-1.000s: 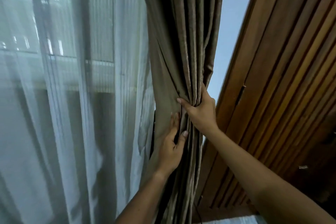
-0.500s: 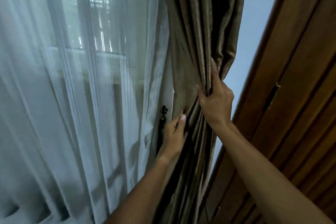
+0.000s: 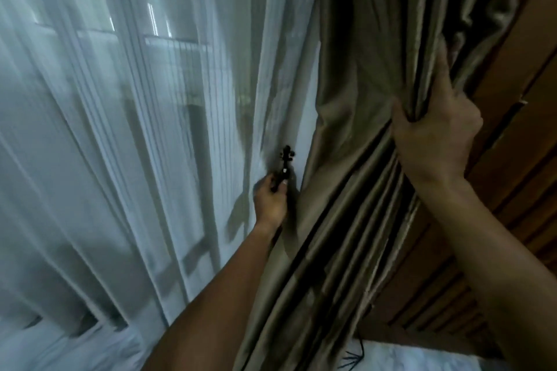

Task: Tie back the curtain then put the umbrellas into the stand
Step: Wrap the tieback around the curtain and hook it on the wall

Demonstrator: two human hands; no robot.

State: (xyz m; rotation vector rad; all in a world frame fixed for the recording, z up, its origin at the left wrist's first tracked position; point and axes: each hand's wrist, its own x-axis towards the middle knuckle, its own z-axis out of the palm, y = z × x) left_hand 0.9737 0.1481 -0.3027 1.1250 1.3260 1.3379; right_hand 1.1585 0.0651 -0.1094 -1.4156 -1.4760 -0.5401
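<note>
A heavy olive-brown curtain (image 3: 355,135) hangs in bunched folds right of centre. My right hand (image 3: 434,135) is closed around its gathered pleats and holds them over to the right. A small black ornate tie-back hook (image 3: 286,158) sticks up from the wall at the curtain's left edge. My left hand (image 3: 271,199) is at the base of that hook, with the fingertips closed on its lower part. No umbrellas or stand are in view.
A white sheer curtain (image 3: 135,129) covers the window on the left. Brown slatted wooden panelling (image 3: 512,190) runs along the right. Pale fabric with a dark thread (image 3: 355,355) lies at the bottom edge.
My left hand let go of the brown curtain and moved left and down onto the black hook. My right hand pulled the gathered folds further right. The view shifted, bringing the hook to centre.
</note>
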